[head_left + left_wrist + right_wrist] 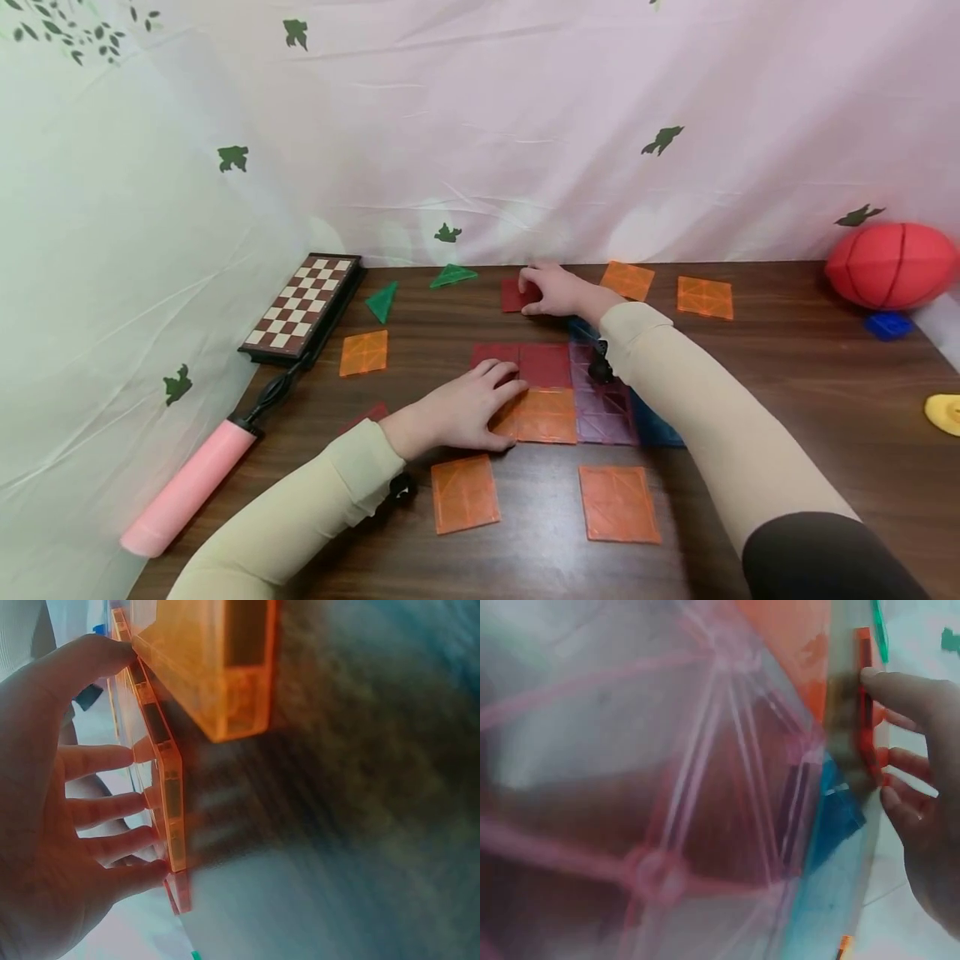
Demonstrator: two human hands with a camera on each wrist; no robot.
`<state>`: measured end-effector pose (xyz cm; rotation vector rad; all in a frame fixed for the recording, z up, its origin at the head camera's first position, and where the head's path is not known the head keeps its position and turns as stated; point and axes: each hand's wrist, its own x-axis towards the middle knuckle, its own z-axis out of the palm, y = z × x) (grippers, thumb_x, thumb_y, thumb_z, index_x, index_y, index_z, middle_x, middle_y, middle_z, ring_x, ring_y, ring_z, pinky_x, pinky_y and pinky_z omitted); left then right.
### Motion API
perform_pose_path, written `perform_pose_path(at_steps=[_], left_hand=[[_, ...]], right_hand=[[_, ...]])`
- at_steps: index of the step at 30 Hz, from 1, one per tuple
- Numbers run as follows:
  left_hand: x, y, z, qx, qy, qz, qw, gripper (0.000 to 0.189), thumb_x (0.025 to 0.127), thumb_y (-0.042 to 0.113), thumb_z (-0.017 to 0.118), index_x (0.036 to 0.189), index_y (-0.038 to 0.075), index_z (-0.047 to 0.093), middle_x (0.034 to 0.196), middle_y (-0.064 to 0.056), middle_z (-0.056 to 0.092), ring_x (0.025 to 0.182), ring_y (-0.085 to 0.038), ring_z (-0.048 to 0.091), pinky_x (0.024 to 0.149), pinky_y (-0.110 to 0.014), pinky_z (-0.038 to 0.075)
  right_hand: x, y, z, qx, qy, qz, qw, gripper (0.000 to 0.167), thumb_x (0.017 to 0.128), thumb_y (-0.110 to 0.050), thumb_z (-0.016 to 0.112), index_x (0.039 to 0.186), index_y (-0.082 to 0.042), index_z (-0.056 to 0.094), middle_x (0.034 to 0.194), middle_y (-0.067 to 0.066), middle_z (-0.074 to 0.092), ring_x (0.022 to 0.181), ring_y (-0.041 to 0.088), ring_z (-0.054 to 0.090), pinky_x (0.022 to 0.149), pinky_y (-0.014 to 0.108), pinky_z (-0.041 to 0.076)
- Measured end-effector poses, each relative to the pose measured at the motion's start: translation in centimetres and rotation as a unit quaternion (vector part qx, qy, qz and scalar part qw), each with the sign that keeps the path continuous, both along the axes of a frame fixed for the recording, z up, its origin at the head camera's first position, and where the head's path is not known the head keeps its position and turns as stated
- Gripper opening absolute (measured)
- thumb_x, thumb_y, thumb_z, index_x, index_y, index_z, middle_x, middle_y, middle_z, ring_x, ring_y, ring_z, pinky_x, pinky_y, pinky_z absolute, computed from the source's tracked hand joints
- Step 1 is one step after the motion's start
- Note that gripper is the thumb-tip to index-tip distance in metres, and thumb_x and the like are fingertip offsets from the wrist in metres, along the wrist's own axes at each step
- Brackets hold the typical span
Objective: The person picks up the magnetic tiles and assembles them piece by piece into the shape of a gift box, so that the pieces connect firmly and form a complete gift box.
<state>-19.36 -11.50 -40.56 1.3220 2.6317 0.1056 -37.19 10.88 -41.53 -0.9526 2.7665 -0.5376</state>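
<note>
In the head view, flat translucent square tiles lie edge to edge on the table: red tiles (545, 365) behind, orange tiles (547, 415) in front, purple tiles (602, 412) and blue tiles (654, 423) to the right. My left hand (467, 410) rests its spread fingertips on the left part of this group, partly covering it. Farther back, my right hand (561, 292) grips a separate red square tile (512, 297) by its edges. The right wrist view shows the thumb and fingertips against that tile's rim (865, 712). My right forearm hides some blue and purple tiles.
Loose orange tiles (465, 494) lie in front, at left and at back right. Two green triangles (453, 276) sit near the curtain. A chessboard box (303, 304) and pink pump (191, 487) line the left edge; a red ball (892, 267) stands at right.
</note>
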Motion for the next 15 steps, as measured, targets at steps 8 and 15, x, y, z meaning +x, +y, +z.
perform_pose_path(at_steps=[8, 15], left_hand=[[0.1, 0.0, 0.2, 0.000, -0.003, -0.001, 1.0000, 0.079, 0.090, 0.054, 0.070, 0.152, 0.010, 0.046, 0.155, -0.016, 0.037, 0.142, -0.033, 0.033, 0.112, -0.039, 0.038], [0.2, 0.1, 0.2, 0.003, -0.002, -0.004, 1.0000, 0.078, 0.090, 0.054, 0.069, 0.151, 0.010, 0.046, 0.154, -0.016, 0.038, 0.141, -0.032, 0.034, 0.111, -0.040, 0.040]], right_hand=[[2.2, 0.6, 0.9, 0.030, -0.025, 0.018, 0.9991, 0.049, 0.093, -0.027, 0.076, 0.137, -0.015, 0.059, 0.142, 0.019, 0.048, 0.132, 0.043, 0.038, 0.109, 0.056, 0.033], [4.4, 1.8, 1.2, 0.018, -0.041, 0.015, 0.9989, 0.047, 0.093, -0.025, 0.076, 0.136, -0.014, 0.059, 0.142, 0.020, 0.046, 0.131, 0.042, 0.038, 0.105, 0.056, 0.038]])
